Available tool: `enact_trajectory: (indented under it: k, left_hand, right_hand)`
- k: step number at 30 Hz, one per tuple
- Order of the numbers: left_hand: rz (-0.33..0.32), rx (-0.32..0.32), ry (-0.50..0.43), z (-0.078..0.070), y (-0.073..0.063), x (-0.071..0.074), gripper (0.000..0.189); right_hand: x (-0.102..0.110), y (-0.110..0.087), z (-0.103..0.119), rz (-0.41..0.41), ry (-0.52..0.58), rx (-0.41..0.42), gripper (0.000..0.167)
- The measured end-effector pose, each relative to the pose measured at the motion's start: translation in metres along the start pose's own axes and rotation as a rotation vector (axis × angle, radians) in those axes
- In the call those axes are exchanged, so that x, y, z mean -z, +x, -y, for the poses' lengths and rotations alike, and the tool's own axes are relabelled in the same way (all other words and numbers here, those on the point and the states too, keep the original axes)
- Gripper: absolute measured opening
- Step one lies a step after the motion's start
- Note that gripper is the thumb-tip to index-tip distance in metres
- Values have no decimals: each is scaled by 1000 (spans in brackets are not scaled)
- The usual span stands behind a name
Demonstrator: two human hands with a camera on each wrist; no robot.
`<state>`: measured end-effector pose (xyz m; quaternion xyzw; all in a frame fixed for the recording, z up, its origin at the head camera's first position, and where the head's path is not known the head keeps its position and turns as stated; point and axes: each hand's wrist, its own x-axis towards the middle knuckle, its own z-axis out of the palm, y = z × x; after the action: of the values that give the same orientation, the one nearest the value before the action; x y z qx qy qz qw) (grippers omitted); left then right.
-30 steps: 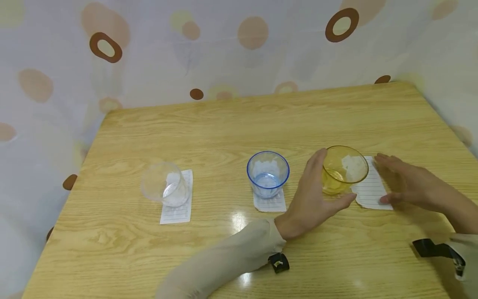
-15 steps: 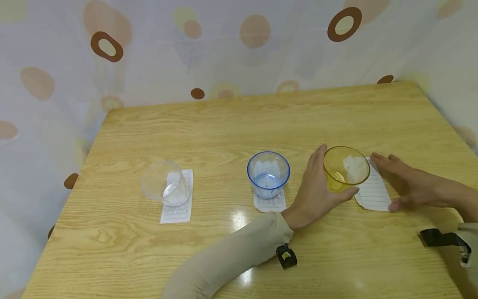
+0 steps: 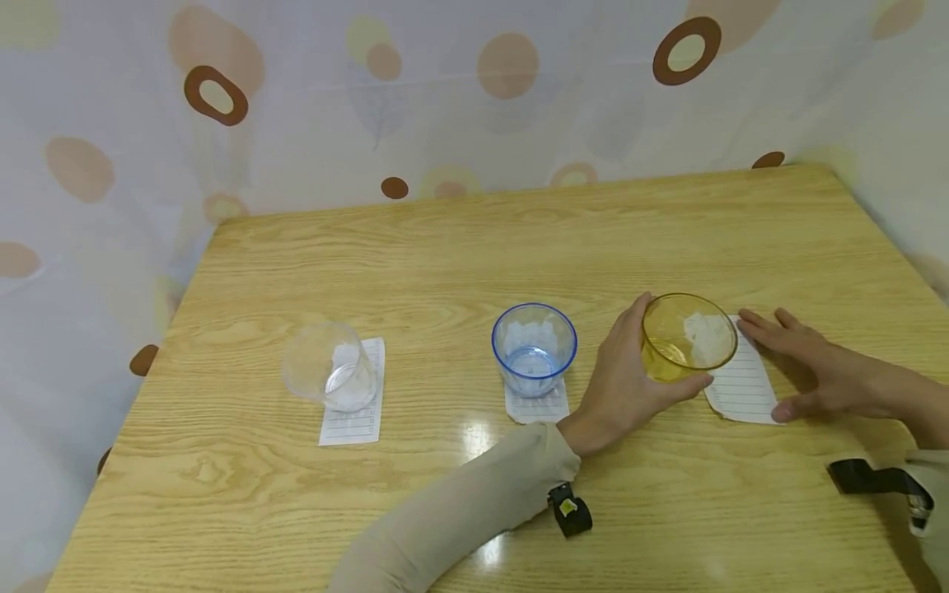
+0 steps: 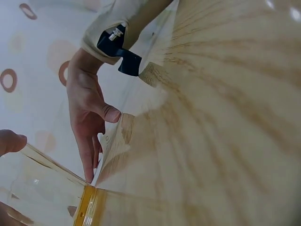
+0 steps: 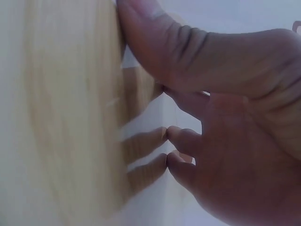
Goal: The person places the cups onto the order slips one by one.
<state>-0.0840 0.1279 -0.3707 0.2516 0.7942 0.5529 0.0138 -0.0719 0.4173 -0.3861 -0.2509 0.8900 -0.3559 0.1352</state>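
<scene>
At the right of the table in the head view, my left hand [image 3: 626,383] grips a yellow transparent bowl [image 3: 667,354] from its left side, thumb in front and fingers behind. The bowl stands upright, and a ragged white patch shows through it. It overlaps the left part of a lined paper slip [image 3: 741,383]; how far its base sits on the slip is hidden. My right hand [image 3: 830,371] lies at the slip's right edge with fingers spread. Its thumb [image 3: 789,408] touches the near corner. In the right wrist view, several fingertips [image 5: 171,134] rest on the surface.
A blue-rimmed bowl [image 3: 532,383] stands on its own paper slip [image 3: 537,409] left of my left hand. Farther left, a clear bowl [image 3: 296,371] stands partly over another slip [image 3: 352,428]. A patterned curtain [image 3: 445,132] hangs behind the wooden table [image 3: 445,255].
My left hand and the yellow bowl have shifted slightly right over the slip. The right hand stays at the slip's edge, and the slip's near right corner has moved slightly toward me.
</scene>
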Motion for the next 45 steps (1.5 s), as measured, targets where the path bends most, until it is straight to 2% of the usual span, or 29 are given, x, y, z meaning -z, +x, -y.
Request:
enact_trajectory:
  k: [6,19,22,27,32,34,39,45]
  left_hand:
    - [1,13,12,0,0,1,90]
    - [1,-4,2,-1,4,-4,85]
    - [13,-17,1,-4,5,-7,84]
    - [48,-39,2,-10,8,-12,86]
    - [77,-28,48,-16,9,-18,90]
    - [89,-29,54,-17,10,-20,91]
    - [109,-36,65,-19,12,-25,91]
    - [102,-31,71,-19,14,-30,91]
  right_hand:
    - [-1,1,-6,-3,-26,55,115]
    - [-1,-1,-7,-10,-22,81,116]
    - [-1,-3,-6,-10,-2,19,114]
    - [-1,-6,-4,-1,14,-158,111]
    - [0,-8,-3,2,27,-173,106]
    - [0,-9,-2,7,26,-188,110]
    - [-1,-9,-1,-11,44,-157,110]
    - [-4,-7,-6,-31,48,-77,106]
